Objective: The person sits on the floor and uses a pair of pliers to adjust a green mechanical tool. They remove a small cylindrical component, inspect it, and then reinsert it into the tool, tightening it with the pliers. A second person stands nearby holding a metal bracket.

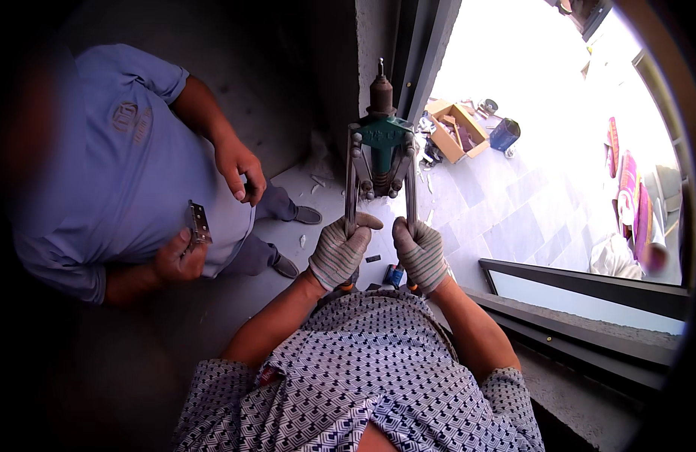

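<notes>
A two-handled lever riveter with a green body and long metal arms stands in front of me. Its brown nose points away from me, with a thin shiny pin at the tip beside the dark window frame. My left hand, in a striped work glove, is closed round the left arm's lower end. Wearing a matching glove, my right hand grips the right arm. The two arms are nearly parallel, and my hands are a small gap apart. Whether the pin touches anything is unclear.
At my left a co-worker in a blue shirt holds a metal hinge. Beyond the opening are a cardboard box of scraps and a dark blue bucket. A dark frame bar runs along my right. Debris litters the floor.
</notes>
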Demonstrator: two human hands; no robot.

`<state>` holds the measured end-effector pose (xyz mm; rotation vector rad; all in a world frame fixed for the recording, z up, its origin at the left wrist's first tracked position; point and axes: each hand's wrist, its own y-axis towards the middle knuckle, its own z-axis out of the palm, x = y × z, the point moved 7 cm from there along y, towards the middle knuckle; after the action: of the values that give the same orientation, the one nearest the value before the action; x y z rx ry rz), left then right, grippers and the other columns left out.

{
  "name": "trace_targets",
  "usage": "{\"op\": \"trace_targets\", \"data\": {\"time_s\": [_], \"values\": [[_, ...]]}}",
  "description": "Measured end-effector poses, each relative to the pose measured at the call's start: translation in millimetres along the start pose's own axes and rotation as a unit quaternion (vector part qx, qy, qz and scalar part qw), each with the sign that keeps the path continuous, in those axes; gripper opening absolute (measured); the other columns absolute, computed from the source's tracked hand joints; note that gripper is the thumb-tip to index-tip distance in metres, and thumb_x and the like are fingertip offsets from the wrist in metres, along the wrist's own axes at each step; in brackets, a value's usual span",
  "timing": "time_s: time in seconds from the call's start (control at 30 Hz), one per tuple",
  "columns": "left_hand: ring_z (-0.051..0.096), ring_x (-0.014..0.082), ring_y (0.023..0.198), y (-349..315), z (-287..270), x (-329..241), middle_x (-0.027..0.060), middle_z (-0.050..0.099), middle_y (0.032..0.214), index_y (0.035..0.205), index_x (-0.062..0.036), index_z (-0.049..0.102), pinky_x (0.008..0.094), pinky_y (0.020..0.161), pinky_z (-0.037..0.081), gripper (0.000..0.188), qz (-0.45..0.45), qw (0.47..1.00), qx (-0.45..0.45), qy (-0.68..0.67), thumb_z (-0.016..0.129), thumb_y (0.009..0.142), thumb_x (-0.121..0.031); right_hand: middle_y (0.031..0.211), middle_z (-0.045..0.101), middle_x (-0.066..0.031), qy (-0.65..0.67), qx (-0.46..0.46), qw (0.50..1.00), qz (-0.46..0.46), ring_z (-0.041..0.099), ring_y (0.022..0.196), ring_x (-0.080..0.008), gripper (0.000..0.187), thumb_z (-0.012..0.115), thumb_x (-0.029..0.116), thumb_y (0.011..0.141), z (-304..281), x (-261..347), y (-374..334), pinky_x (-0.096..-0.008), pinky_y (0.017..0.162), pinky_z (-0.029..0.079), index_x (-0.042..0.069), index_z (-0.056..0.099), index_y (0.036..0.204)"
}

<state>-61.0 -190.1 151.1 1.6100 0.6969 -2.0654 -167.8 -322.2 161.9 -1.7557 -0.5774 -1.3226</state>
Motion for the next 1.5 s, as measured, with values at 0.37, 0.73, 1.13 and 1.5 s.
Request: {"op": "trace_targets", "data": {"time_s": [0.37,0.73,1.13,1.5], "values": [[0.046,0.0033,0.063,4.0,-65.0,-43.8,-0.0076,0.052,0.071,0.111,-0.0033,0.07,0.0225,0.06,0.041,0.02,0.007,0.969,0.011,0.246,0.055,0.101,-0.012,0.065,0.054,-0.005,-0.233,-0.038,0.953,-0.188,0.046,0.063,-0.0089,0.028,0.071,0.023,0.097,-93.1,41.9,19.4,-0.0322,0.057,0.045,0.0,0.064,0.084],[0.05,0.0095,0.058,-5.5,-83.9,-63.1,-0.0004,0.053,0.062,0.117,-0.0025,0.067,0.0296,0.058,0.044,0.024,-0.044,0.895,0.06,0.439,0.056,0.097,-0.011,0.063,0.061,-0.0178,-0.565,-0.055,0.777,-0.272,0.063,0.057,-0.0374,0.015,0.073,0.018,0.09,-162.3,91.9,15.0,-0.0433,0.054,0.05,0.006,0.066,0.086],[0.047,0.0007,0.062,-0.1,-17.4,-4.2,-0.0073,0.052,0.071,0.119,-0.003,0.067,0.0195,0.059,0.042,0.023,-0.003,0.992,0.016,0.124,0.054,0.105,-0.015,0.059,0.045,0.0003,-0.092,-0.094,0.981,-0.146,0.04,0.061,-0.0071,0.032,0.067,0.025,0.099,-40.0,0.8,13.5,-0.0312,0.054,0.041,0.002,0.061,0.078],[0.058,0.0063,0.077,13.0,11.0,-43.5,-0.0004,0.065,0.089,0.135,-0.0035,0.059,0.0241,0.071,0.049,0.043,0.037,0.995,0.089,-0.032,0.066,0.101,-0.029,0.066,0.05,0.0051,-0.004,-0.02,0.998,-0.065,0.046,0.067,-0.0038,0.03,0.066,0.027,0.1,3.2,-16.7,-4.6,-0.0264,0.06,0.044,0.001,0.067,0.086]]}}
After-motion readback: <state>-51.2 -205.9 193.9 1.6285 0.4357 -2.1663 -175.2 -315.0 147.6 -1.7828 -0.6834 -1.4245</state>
